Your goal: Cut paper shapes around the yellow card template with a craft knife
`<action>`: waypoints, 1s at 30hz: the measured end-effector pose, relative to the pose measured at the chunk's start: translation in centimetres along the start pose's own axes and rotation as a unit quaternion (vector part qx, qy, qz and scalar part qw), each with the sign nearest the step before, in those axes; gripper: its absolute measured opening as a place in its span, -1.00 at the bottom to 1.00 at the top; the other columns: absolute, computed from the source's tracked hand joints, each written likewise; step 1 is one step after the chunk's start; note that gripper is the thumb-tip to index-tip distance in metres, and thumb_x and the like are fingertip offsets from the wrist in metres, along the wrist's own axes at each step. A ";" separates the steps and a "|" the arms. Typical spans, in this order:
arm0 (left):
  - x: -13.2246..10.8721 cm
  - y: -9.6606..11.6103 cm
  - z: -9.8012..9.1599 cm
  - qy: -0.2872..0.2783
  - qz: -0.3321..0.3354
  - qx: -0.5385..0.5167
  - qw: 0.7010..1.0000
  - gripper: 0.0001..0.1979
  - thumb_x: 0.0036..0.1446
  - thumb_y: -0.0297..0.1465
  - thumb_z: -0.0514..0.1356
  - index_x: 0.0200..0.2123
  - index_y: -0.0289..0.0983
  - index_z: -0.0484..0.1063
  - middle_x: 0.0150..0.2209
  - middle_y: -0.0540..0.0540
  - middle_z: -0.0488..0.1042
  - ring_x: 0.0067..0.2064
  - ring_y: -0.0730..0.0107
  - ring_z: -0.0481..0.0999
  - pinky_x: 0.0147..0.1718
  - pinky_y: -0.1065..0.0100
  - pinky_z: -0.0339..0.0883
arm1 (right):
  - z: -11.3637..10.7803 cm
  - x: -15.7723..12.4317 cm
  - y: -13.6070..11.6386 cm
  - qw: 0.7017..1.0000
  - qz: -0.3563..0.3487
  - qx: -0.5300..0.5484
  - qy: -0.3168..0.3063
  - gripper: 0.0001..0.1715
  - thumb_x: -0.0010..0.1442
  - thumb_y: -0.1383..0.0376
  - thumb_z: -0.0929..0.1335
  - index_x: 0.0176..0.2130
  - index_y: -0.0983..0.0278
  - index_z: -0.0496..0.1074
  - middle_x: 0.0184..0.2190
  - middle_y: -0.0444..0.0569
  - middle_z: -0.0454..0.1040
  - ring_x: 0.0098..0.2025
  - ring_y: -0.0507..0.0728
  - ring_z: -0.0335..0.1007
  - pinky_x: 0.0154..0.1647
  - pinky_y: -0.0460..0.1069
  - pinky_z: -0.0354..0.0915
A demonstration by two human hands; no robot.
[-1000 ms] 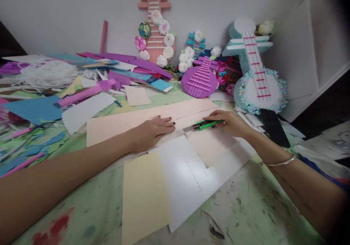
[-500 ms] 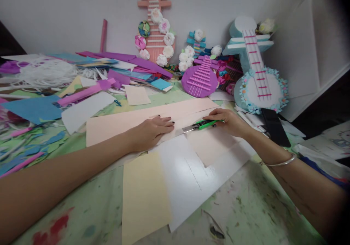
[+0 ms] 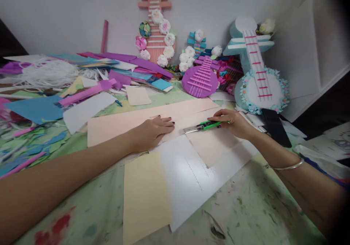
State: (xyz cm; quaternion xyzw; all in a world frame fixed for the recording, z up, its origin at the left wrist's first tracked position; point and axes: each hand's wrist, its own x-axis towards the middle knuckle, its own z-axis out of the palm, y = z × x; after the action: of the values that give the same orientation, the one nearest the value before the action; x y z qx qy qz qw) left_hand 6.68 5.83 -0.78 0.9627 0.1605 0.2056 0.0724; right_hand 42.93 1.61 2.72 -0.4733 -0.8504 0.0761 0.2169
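Note:
My left hand (image 3: 150, 133) lies flat with fingers stretched out on a pale pink sheet (image 3: 117, 126), pressing it against the table. In my right hand (image 3: 235, 123) is a green and black utility knife (image 3: 206, 125), its bare blade pointing left toward my left fingertips. The blade tip rests on or just above the pink sheet; I cannot tell which. A cut line runs across the sheet's right part. Below the knife lies a smaller pink piece (image 3: 212, 148) over a glossy white board (image 3: 188, 179). A cream sheet (image 3: 146, 201) sits at that board's left side.
Paper scraps and foam offcuts (image 3: 49, 108) are heaped on the left. Along the wall stand a pink lute-shaped craft (image 3: 155, 37), a purple one (image 3: 199, 81) and a blue and white one (image 3: 264, 81). A black phone (image 3: 276, 127) lies at the right.
My right hand and the utility knife have shifted slightly to the right, away from my left fingers. My left hand stays in place on the sheet.

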 end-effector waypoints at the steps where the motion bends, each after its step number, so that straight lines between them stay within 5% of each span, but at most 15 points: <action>1: 0.0 0.0 0.0 0.000 0.000 0.002 1.000 -0.57 0.31 -0.47 -0.11 0.07 -0.24 0.46 0.13 -0.13 0.46 0.25 0.15 0.32 0.26 -0.06 0.11 | -0.1 -0.1 -0.1 1.000 0.003 0.003 0.000 -0.52 0.13 0.45 0.27 -0.05 0.14 0.59 -0.22 0.02 0.50 -0.23 0.13 0.46 -0.26 -0.01 0.41; 16: 0.0 -0.2 0.3 0.016 0.000 0.006 1.000 -0.58 0.30 -0.47 -0.09 0.06 -0.23 0.47 0.10 -0.13 0.48 0.23 0.17 0.35 0.24 -0.03 0.16 | -0.5 -1.1 -0.4 0.999 0.038 0.005 -0.023 -0.60 0.17 0.34 0.31 -0.04 0.11 0.58 -0.22 0.02 0.50 -0.25 0.15 0.46 -0.20 0.05 0.42; 30: -0.1 -0.3 0.1 0.001 -0.020 -0.017 1.000 -0.58 0.31 -0.47 -0.09 0.11 -0.18 0.42 0.16 -0.10 0.43 0.26 0.24 0.30 0.27 0.03 0.09 | -0.2 -1.4 -0.9 0.998 0.056 0.014 -0.019 -0.47 0.08 0.45 0.29 -0.01 0.10 0.56 -0.20 0.02 0.49 -0.21 0.18 0.48 -0.22 0.03 0.43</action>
State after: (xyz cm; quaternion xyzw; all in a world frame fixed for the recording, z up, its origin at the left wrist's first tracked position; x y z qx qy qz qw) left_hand 6.52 6.10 -0.97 0.9576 0.1766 0.2082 0.0922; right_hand 42.93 -0.07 2.82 -0.5160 -0.8251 0.1091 0.2029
